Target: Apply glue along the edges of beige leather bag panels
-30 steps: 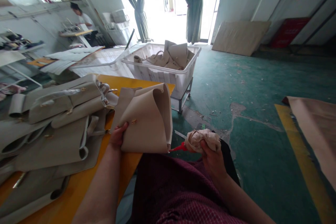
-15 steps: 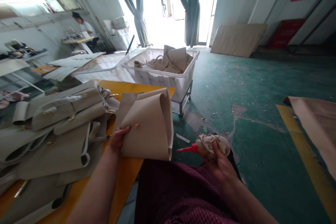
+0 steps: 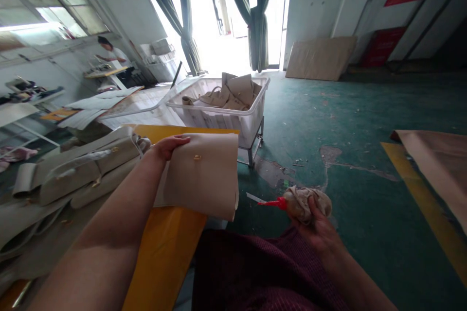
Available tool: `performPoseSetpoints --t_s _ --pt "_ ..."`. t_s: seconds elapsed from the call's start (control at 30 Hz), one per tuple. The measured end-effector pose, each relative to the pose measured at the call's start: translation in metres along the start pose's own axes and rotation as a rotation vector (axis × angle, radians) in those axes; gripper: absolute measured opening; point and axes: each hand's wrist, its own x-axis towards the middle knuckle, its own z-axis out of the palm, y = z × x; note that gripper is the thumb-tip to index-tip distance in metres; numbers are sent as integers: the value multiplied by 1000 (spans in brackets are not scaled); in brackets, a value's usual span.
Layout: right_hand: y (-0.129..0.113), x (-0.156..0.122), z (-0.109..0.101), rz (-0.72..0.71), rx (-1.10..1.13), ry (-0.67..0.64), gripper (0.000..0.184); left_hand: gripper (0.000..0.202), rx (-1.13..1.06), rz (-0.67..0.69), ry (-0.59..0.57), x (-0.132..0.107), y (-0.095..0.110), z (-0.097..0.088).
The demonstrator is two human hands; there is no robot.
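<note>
A beige leather-like bag piece with a small gold clasp lies over the yellow tabletop, its right edges folded together. My left hand grips its upper left edge, fingers on top; the underside of the grip is hidden. Off to the right, above the floor, my right hand is wrapped around a squeeze bottle with a red nozzle. Cloth covers most of the bottle, and the nozzle points left, apart from the bag piece.
Several similar beige bag pieces are heaped on the left of the yellow table. Beyond it stands a white plastic bin on a metal frame, holding more pieces. A person sits at a far-left machine. Brown sheeting lies at right.
My left hand has moved up the bag piece to its upper left edge. The piece now lies flatter, its open side closed down. The bottle has shifted slightly right in my right hand.
</note>
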Motion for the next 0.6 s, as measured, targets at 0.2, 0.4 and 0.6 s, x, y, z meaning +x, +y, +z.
performPoseSetpoints --t_s 0.2,0.4,0.6 --pt "-12 5 10 67 76 30 13 31 -49 281 -41 -9 72 8" --pt "-18 13 19 27 90 -9 20 26 -158 640 -27 -55 57 -12" --pt "-11 8 23 17 90 61 13 37 -295 348 176 -64 -104 -46"
